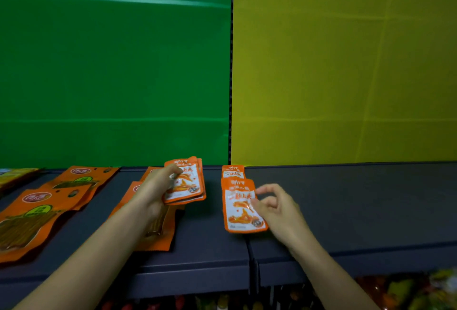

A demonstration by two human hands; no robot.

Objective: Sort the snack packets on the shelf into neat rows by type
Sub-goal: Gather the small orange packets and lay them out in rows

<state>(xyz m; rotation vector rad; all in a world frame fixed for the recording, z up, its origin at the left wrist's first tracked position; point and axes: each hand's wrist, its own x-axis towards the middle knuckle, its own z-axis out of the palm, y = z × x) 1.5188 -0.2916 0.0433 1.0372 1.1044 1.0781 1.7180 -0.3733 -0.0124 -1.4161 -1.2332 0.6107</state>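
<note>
Head view, looking down at a dark grey shelf [346, 201] backed by a green panel [111, 62] on the left and a yellow panel [346, 62] on the right.

Left hand [158, 186] raised just above the shelf, fingers [173, 170] closed around a small stack of orange-and-white snack packets [188, 183], stack tilted and fanned a little at the edges.

Right hand [277, 207] lowered to the shelf, fingertips [256, 204] resting on the right edge of a single matching packet [241, 207] lying flat near the seam between the two shelf sections; thumb and forefinger loosely curved, not clamped on it. Second matching packet [233, 171] lying flat just behind, partly overlapped.

Larger orange packets with clear windows [37, 213] spread over the left part of the shelf, some overlapping, one partly hidden under the left forearm.

Likely step: laying down the small packets one by one in a row running front to back. Best done by squaring each packet's edges with the one behind, keeping an even overlap, pressing flat before letting go, and keeping the stack firmly pinched to stop slippery packets sliding out.
</note>
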